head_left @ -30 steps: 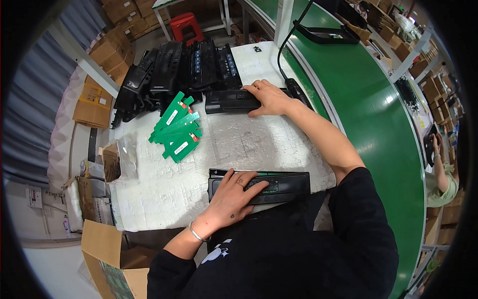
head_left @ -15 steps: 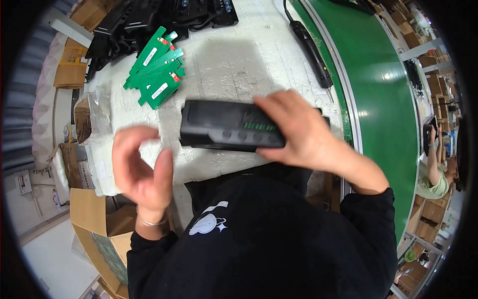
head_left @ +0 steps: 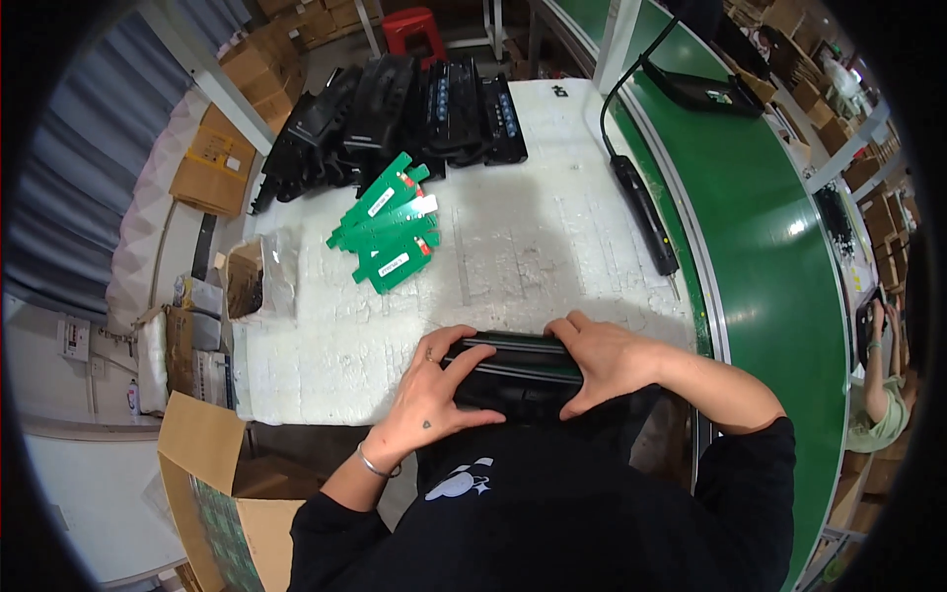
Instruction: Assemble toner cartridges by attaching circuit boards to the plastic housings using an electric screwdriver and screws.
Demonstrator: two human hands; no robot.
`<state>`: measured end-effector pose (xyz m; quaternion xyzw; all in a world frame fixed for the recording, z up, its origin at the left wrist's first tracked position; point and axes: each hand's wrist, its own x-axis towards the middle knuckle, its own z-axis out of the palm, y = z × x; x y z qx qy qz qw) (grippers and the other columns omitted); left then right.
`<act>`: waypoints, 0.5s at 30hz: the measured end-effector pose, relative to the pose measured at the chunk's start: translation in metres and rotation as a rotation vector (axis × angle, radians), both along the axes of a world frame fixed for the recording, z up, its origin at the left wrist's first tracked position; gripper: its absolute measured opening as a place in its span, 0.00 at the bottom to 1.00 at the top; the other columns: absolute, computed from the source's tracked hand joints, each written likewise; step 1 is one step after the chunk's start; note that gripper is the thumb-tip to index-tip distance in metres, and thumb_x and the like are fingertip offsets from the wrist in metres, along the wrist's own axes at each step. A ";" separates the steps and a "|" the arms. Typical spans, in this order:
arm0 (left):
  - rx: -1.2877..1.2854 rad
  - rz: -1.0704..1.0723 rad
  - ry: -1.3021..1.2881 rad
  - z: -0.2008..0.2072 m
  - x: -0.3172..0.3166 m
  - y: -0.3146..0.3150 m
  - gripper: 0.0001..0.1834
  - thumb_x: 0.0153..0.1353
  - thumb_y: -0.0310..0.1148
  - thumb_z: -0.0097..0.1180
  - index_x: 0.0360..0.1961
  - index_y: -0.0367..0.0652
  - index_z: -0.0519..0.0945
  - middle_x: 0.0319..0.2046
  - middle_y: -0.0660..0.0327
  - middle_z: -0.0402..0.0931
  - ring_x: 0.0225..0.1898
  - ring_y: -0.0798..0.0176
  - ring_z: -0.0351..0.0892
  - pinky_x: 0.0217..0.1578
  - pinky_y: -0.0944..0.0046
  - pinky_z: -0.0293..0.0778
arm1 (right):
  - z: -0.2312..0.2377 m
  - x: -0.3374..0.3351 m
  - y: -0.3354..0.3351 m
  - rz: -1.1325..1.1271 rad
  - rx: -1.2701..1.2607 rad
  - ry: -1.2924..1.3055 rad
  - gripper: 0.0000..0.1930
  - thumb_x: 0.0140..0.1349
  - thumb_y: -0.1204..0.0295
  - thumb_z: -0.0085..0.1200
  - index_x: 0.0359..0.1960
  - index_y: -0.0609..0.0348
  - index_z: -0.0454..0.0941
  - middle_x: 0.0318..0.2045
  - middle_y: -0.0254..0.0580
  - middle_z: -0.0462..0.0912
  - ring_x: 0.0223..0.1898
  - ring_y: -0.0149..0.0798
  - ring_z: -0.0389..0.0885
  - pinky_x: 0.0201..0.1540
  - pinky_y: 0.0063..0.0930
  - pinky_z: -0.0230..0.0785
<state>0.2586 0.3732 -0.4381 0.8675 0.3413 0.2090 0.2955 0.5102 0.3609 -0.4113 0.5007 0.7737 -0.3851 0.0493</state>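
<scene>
A long black plastic housing (head_left: 523, 371) is tipped up at the near edge of the white foam-topped table (head_left: 326, 365), close against my black shirt. My left hand (head_left: 426, 390) grips its left end, thumb on the near side and fingers over the top. At the other end, my right hand (head_left: 614, 363) holds it the same way. The housing's underside is hidden. Beyond my hands lies a fanned pile of green circuit boards (head_left: 390, 233) with white labels. A black electric screwdriver (head_left: 643, 215) rests along the table's right side, its cord running up.
Several black housings (head_left: 380, 113) are heaped at the far left. A small box in clear plastic (head_left: 258, 279) holds dark small parts at the left edge. On the right runs a green conveyor belt (head_left: 774, 266). An open carton (head_left: 202, 434) stands lower left; a person (head_left: 878, 409) sits far right.
The housing has come toward my body and been tilted up. My left hand, empty before, has taken hold of its left end. The view has shifted to show more of the far table.
</scene>
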 end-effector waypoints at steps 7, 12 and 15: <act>0.267 0.151 -0.116 0.027 0.000 0.027 0.36 0.33 0.40 0.71 0.47 0.44 0.72 0.56 0.53 0.59 0.59 0.46 0.54 0.57 0.52 0.55 | 0.012 0.043 -0.037 -0.336 0.050 0.175 0.48 0.33 0.52 0.67 0.53 0.72 0.59 0.39 0.62 0.75 0.43 0.52 0.75 0.48 0.35 0.65; 0.134 0.227 -0.224 0.021 0.000 0.063 0.28 0.37 0.33 0.69 0.43 0.43 0.73 0.53 0.54 0.64 0.56 0.50 0.60 0.54 0.56 0.60 | 0.034 0.162 -0.122 -1.135 0.356 0.499 0.44 0.31 0.63 0.71 0.51 0.70 0.61 0.39 0.44 0.75 0.40 0.36 0.74 0.46 0.26 0.65; -0.009 0.141 -0.205 0.007 0.008 0.069 0.27 0.41 0.33 0.66 0.45 0.43 0.72 0.51 0.53 0.65 0.53 0.51 0.65 0.52 0.59 0.63 | 0.022 0.245 -0.203 -1.616 0.560 0.498 0.26 0.48 0.63 0.61 0.46 0.65 0.68 0.31 0.36 0.76 0.26 0.31 0.75 0.31 0.21 0.69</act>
